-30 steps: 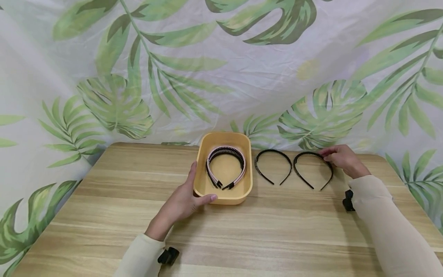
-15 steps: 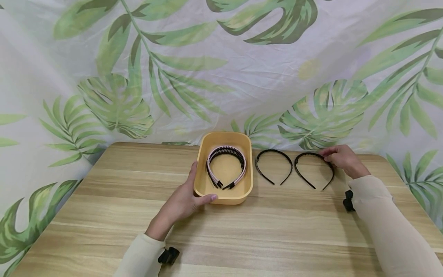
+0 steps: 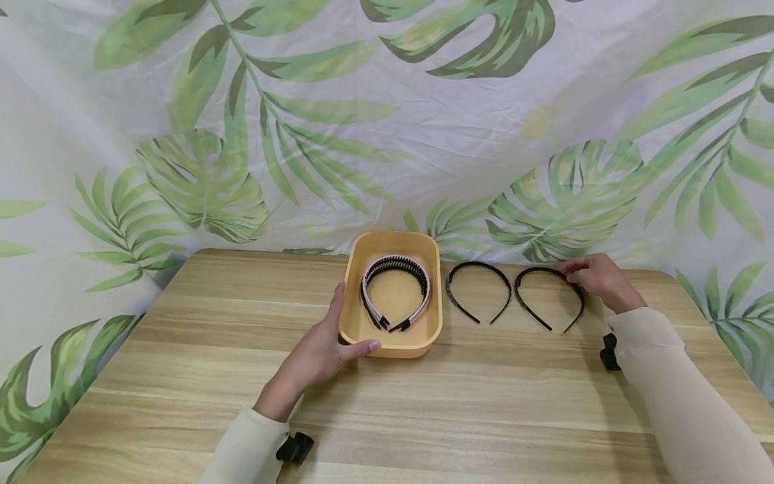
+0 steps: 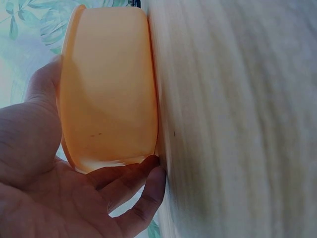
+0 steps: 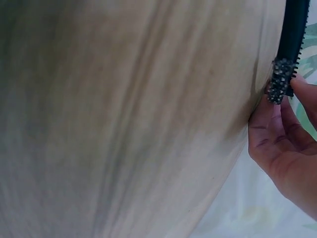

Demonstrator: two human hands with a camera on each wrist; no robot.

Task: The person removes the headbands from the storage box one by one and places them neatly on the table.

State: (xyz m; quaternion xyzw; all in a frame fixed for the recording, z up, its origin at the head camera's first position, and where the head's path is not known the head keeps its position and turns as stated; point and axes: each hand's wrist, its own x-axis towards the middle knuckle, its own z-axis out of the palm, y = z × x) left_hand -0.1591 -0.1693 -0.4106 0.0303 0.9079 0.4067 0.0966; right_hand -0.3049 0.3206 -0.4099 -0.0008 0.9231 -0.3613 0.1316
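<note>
A yellow plastic box [image 3: 390, 351] stands near the back of the table, with several black and pink headbands [image 3: 417, 310] nested inside. My left hand [image 3: 317, 353] grips its near left corner, thumb on the front rim; in the left wrist view the fingers of that hand [image 4: 54, 188] lie along the orange-looking box wall [image 4: 111, 84]. At the right, my right hand [image 3: 601, 277] pinches the upper right side of a black headband [image 3: 527, 312]. The right wrist view has this toothed, bead-studded headband [image 5: 292, 39] between thumb and fingers of the hand [image 5: 290, 158].
Between the box and the held headband lies another black headband [image 3: 478, 263] on the wooden table [image 3: 453, 417]. A leaf-patterned cloth [image 3: 338, 134] hangs right behind the table's back edge. Small black devices sit on both wrists.
</note>
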